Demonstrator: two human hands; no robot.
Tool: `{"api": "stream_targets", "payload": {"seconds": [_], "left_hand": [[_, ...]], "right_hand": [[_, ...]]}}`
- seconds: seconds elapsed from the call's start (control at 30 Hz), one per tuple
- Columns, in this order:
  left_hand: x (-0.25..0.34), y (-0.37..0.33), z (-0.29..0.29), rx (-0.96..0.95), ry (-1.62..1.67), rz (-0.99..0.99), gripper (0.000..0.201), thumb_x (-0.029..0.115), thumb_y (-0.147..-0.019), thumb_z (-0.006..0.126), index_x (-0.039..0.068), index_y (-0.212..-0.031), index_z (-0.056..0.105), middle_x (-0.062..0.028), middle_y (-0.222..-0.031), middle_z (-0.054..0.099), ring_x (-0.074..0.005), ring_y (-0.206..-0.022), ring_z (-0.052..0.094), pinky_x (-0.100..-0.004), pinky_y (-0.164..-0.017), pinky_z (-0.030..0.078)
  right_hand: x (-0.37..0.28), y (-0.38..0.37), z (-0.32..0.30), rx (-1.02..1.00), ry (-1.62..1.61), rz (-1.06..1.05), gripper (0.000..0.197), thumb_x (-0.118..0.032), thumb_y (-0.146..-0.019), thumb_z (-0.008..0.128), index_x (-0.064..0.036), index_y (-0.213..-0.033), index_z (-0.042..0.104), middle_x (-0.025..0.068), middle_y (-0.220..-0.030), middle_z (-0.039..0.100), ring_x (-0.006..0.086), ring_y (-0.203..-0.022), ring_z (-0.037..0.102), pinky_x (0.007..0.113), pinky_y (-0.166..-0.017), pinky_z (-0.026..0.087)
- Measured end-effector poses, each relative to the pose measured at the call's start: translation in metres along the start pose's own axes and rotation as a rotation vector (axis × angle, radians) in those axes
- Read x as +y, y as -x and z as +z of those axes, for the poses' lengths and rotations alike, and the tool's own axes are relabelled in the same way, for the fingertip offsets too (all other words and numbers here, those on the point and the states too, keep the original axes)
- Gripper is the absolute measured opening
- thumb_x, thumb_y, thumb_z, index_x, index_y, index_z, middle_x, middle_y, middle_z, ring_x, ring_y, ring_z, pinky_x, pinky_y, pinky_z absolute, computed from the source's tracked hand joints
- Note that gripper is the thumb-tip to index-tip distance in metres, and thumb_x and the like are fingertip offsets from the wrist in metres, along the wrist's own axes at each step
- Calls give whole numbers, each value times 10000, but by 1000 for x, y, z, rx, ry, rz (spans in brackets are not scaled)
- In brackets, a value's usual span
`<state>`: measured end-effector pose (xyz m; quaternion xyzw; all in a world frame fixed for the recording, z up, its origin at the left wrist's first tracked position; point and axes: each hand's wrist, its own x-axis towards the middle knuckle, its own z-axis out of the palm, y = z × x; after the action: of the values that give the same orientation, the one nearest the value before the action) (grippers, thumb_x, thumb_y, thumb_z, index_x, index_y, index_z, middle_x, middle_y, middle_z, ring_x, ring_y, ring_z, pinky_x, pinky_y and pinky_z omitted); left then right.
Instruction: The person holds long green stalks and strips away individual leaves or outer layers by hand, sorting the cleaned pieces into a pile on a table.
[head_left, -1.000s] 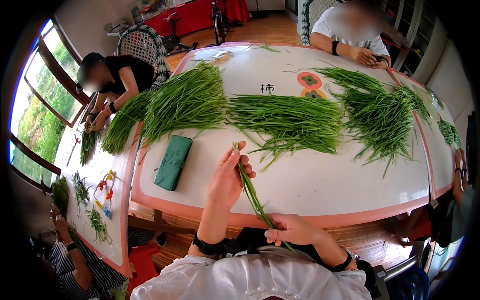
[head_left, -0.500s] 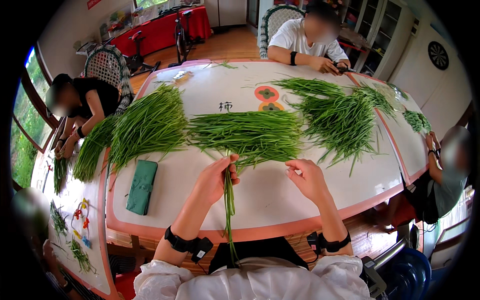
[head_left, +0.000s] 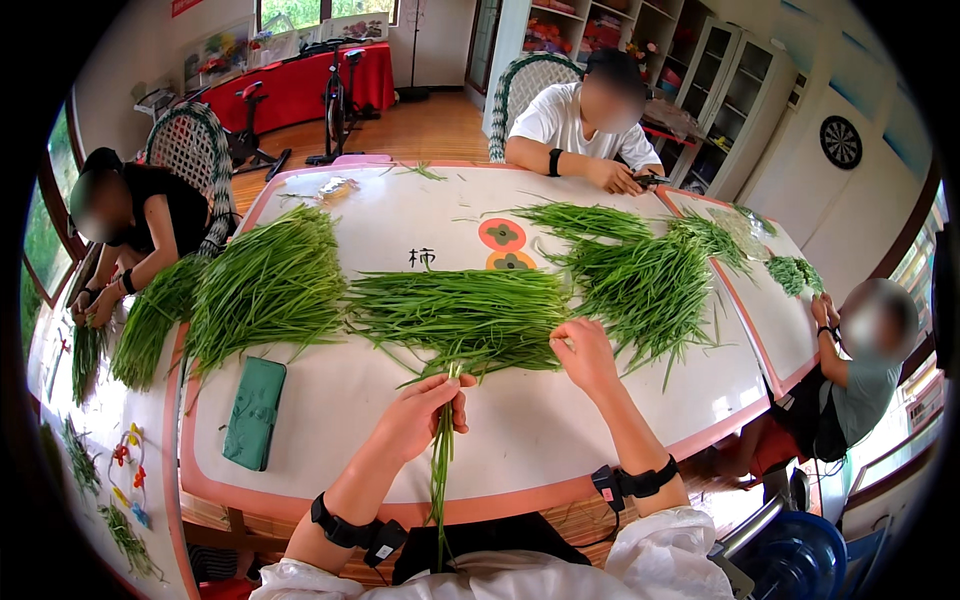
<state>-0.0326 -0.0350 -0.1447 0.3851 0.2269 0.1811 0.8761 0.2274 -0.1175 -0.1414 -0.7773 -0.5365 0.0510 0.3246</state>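
Between the thumb and fingers of my left hand is a small bunch of garlic chives, pale ends up, leaves hanging past the table edge. My right hand is at the right end of the middle pile of garlic chives, its thumb and forefinger pinched together. Whatever is in that pinch is hidden or too small to make out. The pile lies crosswise on the white table, just beyond both hands.
A green phone case or wallet lies left of my left arm. More garlic chives are heaped at left and right. Co-workers sit at the left, far side and right, and a plastic packet lies at the back.
My right hand has moved up to the pile's right end, its fingers closing from a looser, parted pose. My left hand still holds the bunch. The whole view has shifted.
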Motion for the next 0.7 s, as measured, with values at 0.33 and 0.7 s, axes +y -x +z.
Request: {"api": "stream_targets", "payload": {"seconds": [0.33,0.7], "left_hand": [[1,1,0,-56,-10,0,262,183,-921,457,-8,-1087,525,-17,-727,528,-142,-641,549,-297,-635,484],[5,4,0,-50,-17,17,266,189,-921,459,-12,-1081,525,-18,-733,530,-139,-646,549,-297,-633,478]], "right_hand": [[14,0,4,72,108,-33,138,-131,-755,623,-62,-873,637,99,-883,604,287,-882,510,368,-745,429],[-23,13,-23,42,-421,53,175,-155,-800,633,-26,-918,635,44,-776,617,120,-680,550,247,-579,435]]}}
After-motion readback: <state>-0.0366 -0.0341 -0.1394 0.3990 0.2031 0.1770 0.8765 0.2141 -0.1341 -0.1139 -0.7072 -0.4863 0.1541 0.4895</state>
